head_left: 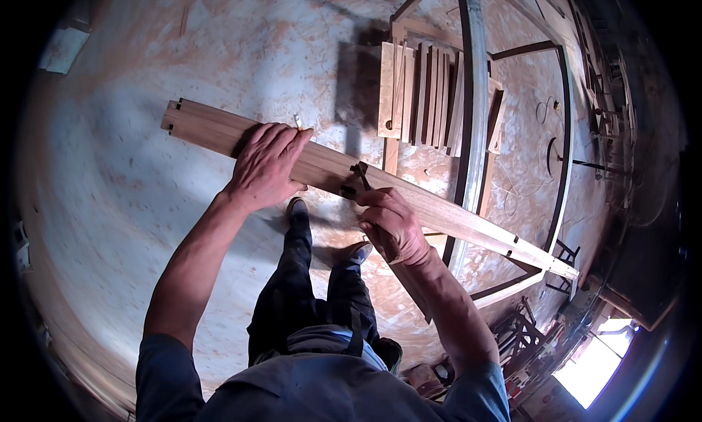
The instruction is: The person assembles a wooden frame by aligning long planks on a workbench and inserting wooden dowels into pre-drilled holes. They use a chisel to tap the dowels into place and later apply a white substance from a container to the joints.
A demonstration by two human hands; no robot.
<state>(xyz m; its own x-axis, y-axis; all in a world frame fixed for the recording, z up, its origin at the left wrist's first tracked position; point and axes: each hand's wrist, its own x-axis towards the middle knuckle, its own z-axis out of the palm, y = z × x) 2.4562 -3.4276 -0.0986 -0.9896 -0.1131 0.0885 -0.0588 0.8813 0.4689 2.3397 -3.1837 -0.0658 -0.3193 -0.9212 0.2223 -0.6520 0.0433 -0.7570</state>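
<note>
A long wooden plank runs slantwise across the view, with small notches cut in its edges at the left end, near the middle and toward the right end. My left hand is wrapped over its left part, thumb at the near edge. A short white stick like a cigarette pokes out by the left fingers. Closed around a slim dark tool, my right hand is at the plank's middle. The tool's tip meets the dark notches there; its exact kind is hidden by the fingers.
A metal frame stands beyond and under the plank's right part. Several cut boards lie on wooden rails by it. My feet are on the stained floor below. Clutter and a bright opening are at lower right.
</note>
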